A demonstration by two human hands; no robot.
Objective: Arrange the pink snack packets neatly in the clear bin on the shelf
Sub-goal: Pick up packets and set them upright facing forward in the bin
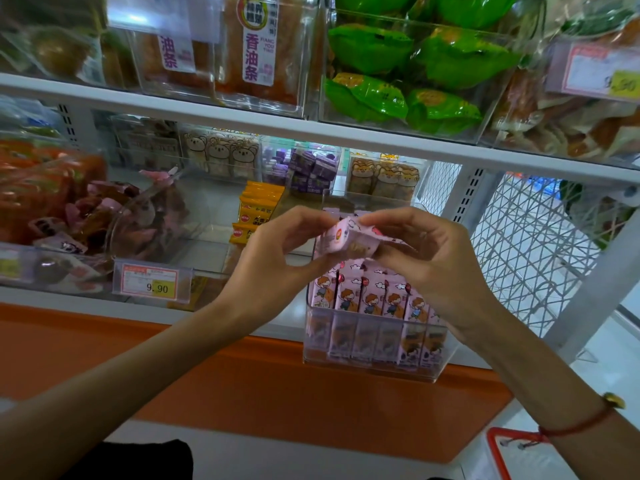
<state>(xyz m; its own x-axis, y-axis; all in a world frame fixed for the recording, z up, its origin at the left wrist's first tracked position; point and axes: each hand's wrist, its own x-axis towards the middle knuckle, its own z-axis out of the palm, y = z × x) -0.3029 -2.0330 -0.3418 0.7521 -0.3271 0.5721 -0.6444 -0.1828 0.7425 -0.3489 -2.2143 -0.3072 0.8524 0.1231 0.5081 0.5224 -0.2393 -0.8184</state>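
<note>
Pink snack packets (372, 299) already stand upright in a tidy front row inside the clear bin (374, 355), side by side and touching, their cartoon faces turned outward. That row looks full across the width of the bin, so a good part of the arranging appears done. One more pink packet (349, 239) is in the air just above the bin, lying roughly sideways between both hands. The left hand (277, 251) pinches its left end, fingers curled round it; the right hand (429, 251) pinches the right end, where the wrapper's sealed edge flares out. Neither grip is spread: both are closed on this one packet, which touches nothing else. My reading is that it is being straightened or turned before it goes behind the front row; how much room is left back there is hidden by the hands.

The bin sits at the front edge of the white shelf (145, 308), overhanging the orange trim (242, 375) below. To its left stand yellow packets (258, 209) in another clear container, and further left a bin of loose, jumbled pink and brown wrappers (114, 216) with a price tag (150, 280) reading 9.90. Whether those loose wrappers belong to this task I cannot tell. Green packets (408, 81) fill a bin on the shelf above.
</note>
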